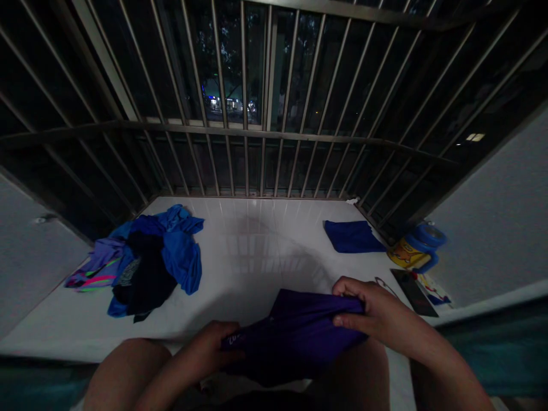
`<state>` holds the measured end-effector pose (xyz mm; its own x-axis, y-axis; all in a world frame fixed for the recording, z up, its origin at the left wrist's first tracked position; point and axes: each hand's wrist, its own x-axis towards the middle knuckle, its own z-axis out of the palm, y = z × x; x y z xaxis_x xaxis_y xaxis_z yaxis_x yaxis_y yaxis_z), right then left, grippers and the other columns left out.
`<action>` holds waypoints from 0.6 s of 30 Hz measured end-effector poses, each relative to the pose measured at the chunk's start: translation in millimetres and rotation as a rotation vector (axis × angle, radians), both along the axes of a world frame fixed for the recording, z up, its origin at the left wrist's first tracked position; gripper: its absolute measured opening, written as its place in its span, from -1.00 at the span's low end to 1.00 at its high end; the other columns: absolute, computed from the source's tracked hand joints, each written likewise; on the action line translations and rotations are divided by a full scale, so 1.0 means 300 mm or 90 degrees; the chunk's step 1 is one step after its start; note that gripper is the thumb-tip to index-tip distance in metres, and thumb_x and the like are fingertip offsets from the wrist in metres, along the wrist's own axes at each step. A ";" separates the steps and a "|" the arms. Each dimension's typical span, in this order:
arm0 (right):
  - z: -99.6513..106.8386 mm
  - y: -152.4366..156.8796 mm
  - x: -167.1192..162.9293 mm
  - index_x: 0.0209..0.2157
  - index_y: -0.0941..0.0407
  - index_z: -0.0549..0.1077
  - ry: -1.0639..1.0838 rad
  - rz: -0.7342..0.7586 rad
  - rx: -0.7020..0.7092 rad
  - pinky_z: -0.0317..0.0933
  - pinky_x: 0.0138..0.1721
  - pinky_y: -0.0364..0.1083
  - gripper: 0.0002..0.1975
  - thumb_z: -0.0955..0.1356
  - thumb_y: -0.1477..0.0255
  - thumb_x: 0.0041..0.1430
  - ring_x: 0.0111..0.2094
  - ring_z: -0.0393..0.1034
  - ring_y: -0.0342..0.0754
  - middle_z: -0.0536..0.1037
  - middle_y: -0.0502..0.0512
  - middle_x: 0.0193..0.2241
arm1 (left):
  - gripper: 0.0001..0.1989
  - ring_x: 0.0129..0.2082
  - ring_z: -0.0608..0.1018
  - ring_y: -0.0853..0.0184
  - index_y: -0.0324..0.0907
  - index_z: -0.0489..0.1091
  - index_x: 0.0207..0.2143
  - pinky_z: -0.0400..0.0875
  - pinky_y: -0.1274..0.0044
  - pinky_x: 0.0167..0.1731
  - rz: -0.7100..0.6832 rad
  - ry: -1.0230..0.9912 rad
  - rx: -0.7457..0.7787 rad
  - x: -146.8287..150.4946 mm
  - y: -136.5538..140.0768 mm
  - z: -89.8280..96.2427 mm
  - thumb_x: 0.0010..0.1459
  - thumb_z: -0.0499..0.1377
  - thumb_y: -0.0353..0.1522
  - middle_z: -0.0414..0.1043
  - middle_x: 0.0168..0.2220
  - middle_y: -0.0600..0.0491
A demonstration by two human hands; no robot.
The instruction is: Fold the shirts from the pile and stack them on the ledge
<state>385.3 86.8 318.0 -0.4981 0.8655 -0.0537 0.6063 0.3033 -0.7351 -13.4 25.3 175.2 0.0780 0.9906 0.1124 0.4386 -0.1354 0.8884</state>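
A dark purple garment (295, 334) lies bunched at the near edge of the white tiled ledge (257, 251), partly over my lap. My left hand (209, 345) grips its lower left end, fingers closed on the cloth. My right hand (368, 311) pinches its upper right edge between thumb and fingers. Both hands stretch the cloth between them.
A heap of blue, black and striped clothes (149, 257) lies at the left. A folded blue cloth (353, 236) sits at the back right. A yellow and blue jug (415, 248), a dark phone (414, 292) and small items lie at the right. Metal window bars (257, 114) close the far side.
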 end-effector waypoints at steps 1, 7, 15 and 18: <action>-0.011 0.018 0.029 -0.24 0.00 0.60 -0.017 -0.016 0.015 0.20 -0.43 -0.17 -0.76 0.56 0.15 0.25 -0.45 0.39 -0.10 0.57 -0.11 -0.46 | -0.66 -0.01 0.65 0.06 -0.10 0.60 -0.08 0.58 0.34 0.04 0.017 0.008 0.009 -0.028 0.006 0.011 0.11 0.33 -0.18 0.65 -0.16 -0.05; 0.010 0.240 0.057 -0.24 0.04 0.62 -0.064 -0.080 0.147 0.33 -0.30 -0.09 -0.58 0.44 -0.05 0.33 -0.33 0.55 0.02 0.68 0.00 -0.37 | -0.74 -0.10 0.64 0.14 -0.08 0.55 -0.16 0.57 0.41 -0.06 0.042 0.068 0.055 -0.167 0.189 0.179 0.13 0.24 -0.19 0.62 -0.15 -0.02; 0.179 0.076 -0.120 0.04 0.00 0.60 0.003 -0.394 0.589 0.40 -0.01 0.11 -0.64 0.37 0.05 0.48 -0.18 0.56 0.15 0.69 0.16 -0.18 | -0.75 -0.23 0.59 0.20 -0.08 0.47 -0.16 0.51 0.40 -0.12 0.398 0.109 0.267 -0.127 0.278 0.518 0.29 0.28 -0.12 0.54 -0.22 0.03; 0.030 -0.072 -0.284 0.00 -0.12 0.61 -0.041 -0.118 0.601 0.26 0.30 0.25 -0.83 0.36 0.26 0.51 -0.25 0.52 0.10 0.65 0.05 -0.33 | -0.50 -0.25 0.67 0.14 -0.09 0.52 -0.05 0.59 0.34 -0.18 0.139 -0.235 -0.009 0.023 0.180 0.382 0.22 0.33 0.10 0.65 -0.16 -0.06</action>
<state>300.0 65.2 326.8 -0.3697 0.6309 0.6821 0.7349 0.6477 -0.2009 -6.6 79.4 289.8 -0.1768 0.9810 0.0798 0.1087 -0.0611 0.9922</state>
